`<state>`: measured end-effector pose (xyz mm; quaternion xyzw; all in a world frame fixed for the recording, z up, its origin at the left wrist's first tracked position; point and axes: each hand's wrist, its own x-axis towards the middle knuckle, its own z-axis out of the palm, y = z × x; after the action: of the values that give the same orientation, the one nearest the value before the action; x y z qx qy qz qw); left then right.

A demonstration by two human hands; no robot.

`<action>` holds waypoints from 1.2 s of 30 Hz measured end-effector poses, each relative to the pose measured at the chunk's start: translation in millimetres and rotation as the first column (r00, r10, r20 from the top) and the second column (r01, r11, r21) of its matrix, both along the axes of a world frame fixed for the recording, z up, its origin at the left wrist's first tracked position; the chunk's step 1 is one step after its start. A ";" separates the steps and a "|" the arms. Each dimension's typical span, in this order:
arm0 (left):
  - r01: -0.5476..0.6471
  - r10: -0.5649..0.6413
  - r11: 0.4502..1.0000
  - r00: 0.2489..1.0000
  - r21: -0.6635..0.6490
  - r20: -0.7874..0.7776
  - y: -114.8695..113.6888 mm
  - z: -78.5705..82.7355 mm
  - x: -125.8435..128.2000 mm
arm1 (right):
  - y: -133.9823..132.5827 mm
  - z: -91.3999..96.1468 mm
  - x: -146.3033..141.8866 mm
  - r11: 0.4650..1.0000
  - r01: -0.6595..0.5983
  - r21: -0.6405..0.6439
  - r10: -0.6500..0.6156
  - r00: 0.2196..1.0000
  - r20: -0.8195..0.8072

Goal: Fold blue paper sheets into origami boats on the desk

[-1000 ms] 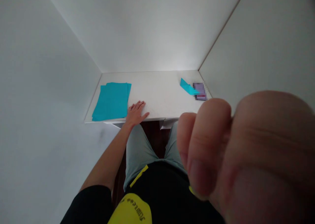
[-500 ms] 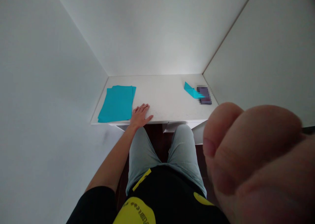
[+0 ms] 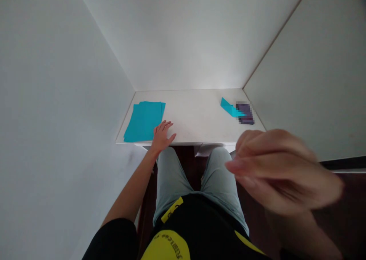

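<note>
While the left hand (image 3: pixel 161 136) rests open on the white tabletop (image 3: pixel 194 117), just beside a stack of teal paper sheets (image 3: pixel 143 121), the right hand (image 3: pixel 281 170) hangs raised and blurred, loosely curled and empty, well apart from a folded teal piece (image 3: pixel 230 108) touching a pixelated dark object (image 3: pixel 245 113).

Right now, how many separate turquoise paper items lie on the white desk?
2: a flat turquoise paper stack at left, a small turquoise paper piece at right. The stack may hide more sheets.

Left hand (image 3: pixel 162 135) rests flat on the white worktop (image 3: pixel 194 119), just beside the teal paper stack (image 3: pixel 143 121). Right hand (image 3: pixel 281 172) is raised, blurred, off the worktop.
</note>
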<state>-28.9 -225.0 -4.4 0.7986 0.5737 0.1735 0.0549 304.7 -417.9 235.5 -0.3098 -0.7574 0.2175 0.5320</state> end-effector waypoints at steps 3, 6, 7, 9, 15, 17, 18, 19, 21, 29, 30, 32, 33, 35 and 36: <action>-0.172 0.173 0.983 0.985 0.060 0.004 -12.2 9.8 -34.6 | 47.4 -50.8 -3.0 0.984 0.071 -0.161 -0.056 0.994 0.094; -0.202 0.202 0.979 0.978 0.012 -0.054 -19.0 13.9 -61.5 | 44.9 -131.0 14.6 0.848 0.233 -0.477 -0.177 0.971 0.159; -0.193 0.192 0.981 0.979 -0.013 -0.074 -19.7 13.6 -67.1 | 37.2 -159.1 21.3 0.766 0.275 -0.581 -0.221 0.961 0.164; -0.181 0.176 0.982 0.981 -0.058 -0.086 -19.4 10.8 -73.7 | 19.7 -210.2 29.9 0.598 0.312 -0.738 -0.309 0.940 0.147; -0.197 0.198 0.978 0.980 -0.072 0.018 -11.2 9.5 -82.5 | -9.2 -291.9 17.5 0.407 0.295 -0.864 -0.341 0.927 0.156; -0.262 0.263 0.965 0.962 -0.022 0.073 -6.3 21.3 -85.5 | -11.7 -301.1 14.7 0.432 0.297 -0.852 -0.310 0.936 0.169; -0.300 0.297 0.954 0.949 0.011 0.103 -3.6 29.5 -86.3 | -12.2 -304.5 14.7 0.448 0.298 -0.843 -0.289 0.940 0.178; -0.333 0.325 0.942 0.936 0.042 0.134 -0.9 38.5 -86.0 | -12.6 -307.5 15.5 0.463 0.297 -0.835 -0.268 0.945 0.187; -0.375 0.350 0.920 0.917 0.114 0.190 3.2 56.3 -80.4 | -12.7 -313.2 17.5 0.484 0.298 -0.823 -0.237 0.950 0.204; 0.040 -0.047 0.996 0.995 0.077 0.087 -18.2 39.6 22.7 | 12.2 -299.0 38.9 0.673 0.317 -0.668 -0.196 0.948 0.252; 0.116 -0.120 0.992 0.991 0.054 0.066 -24.1 28.0 38.2 | 25.0 -290.7 50.5 0.717 0.359 -0.597 -0.244 0.932 0.268; 0.200 -0.200 0.980 0.980 -0.008 0.022 -36.3 5.5 64.3 | 59.8 -273.5 82.3 0.739 0.505 -0.447 -0.411 0.862 0.295; 0.205 -0.205 0.978 0.979 -0.030 0.008 -42.0 -4.0 74.5 | 81.0 -265.7 101.3 0.714 0.591 -0.375 -0.505 0.806 0.309; 0.210 -0.211 0.976 0.977 -0.048 -0.009 -51.5 -17.6 89.4 | 126.8 -253.4 140.7 0.632 0.728 -0.267 -0.637 0.684 0.357; 0.204 -0.204 0.978 0.979 -0.047 -0.012 -55.0 -21.5 94.6 | 149.6 -249.3 159.1 0.581 0.779 -0.237 -0.673 0.623 0.398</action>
<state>65.7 -280.1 -25.9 0.8533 0.4930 0.1469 0.0858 463.7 -268.3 -13.8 -0.7193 -0.5658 0.0800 0.3951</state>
